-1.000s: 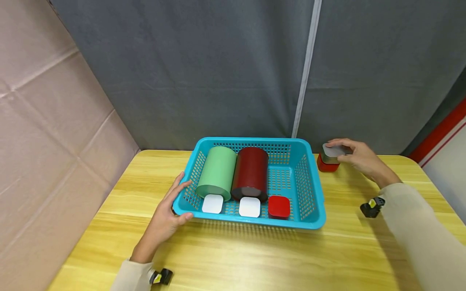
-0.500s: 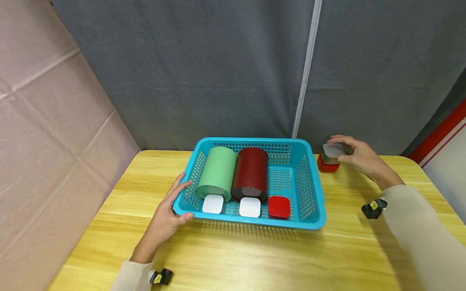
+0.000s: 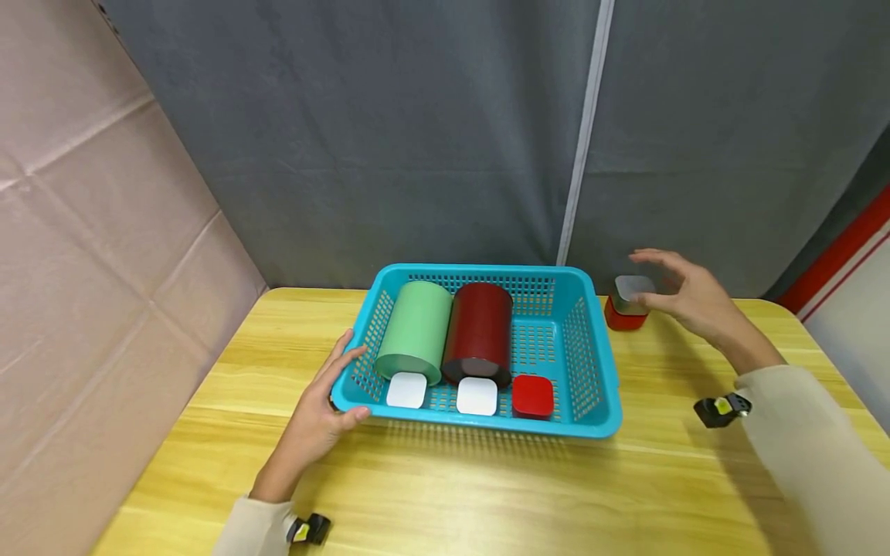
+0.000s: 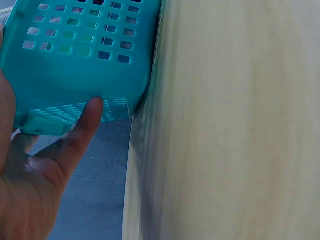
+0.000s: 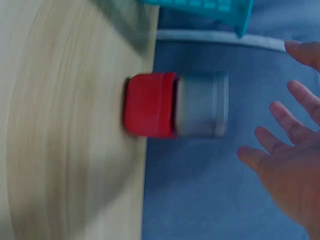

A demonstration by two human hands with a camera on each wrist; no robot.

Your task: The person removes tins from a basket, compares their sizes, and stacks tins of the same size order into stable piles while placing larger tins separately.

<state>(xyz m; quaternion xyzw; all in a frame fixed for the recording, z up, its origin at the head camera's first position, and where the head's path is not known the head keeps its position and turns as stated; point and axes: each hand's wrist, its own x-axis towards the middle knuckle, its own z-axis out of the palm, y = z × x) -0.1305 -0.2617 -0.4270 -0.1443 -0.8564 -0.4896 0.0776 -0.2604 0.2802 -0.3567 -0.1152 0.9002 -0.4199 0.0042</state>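
My left hand [image 3: 313, 417] holds the near left corner of a turquoise plastic basket [image 3: 606, 347], fingers over the side rim and thumb along the front. In the left wrist view one of its digits lies against the basket's outer wall [image 4: 60, 70]. On the right, a small square grey tin [image 5: 200, 105] stands on top of a red tin [image 5: 150, 105]. Beside this stack my right hand [image 3: 702, 301] is spread wide with nothing in it; the right wrist view shows a gap between fingertips and tins.
Inside the basket lie a green cylinder [image 3: 415, 324] and a dark red cylinder [image 3: 480, 328]. Along its front stand two white-topped square containers, one at the left [image 3: 406, 390], and a red square container [image 3: 533, 395]. A grey curtain [image 3: 417, 154] hangs behind the wooden table [image 3: 452, 494].
My right hand has let go of the grey tin and drawn back up and to the right, its fingers spreading. The tin stays on the red one. My left hand and the basket are still.
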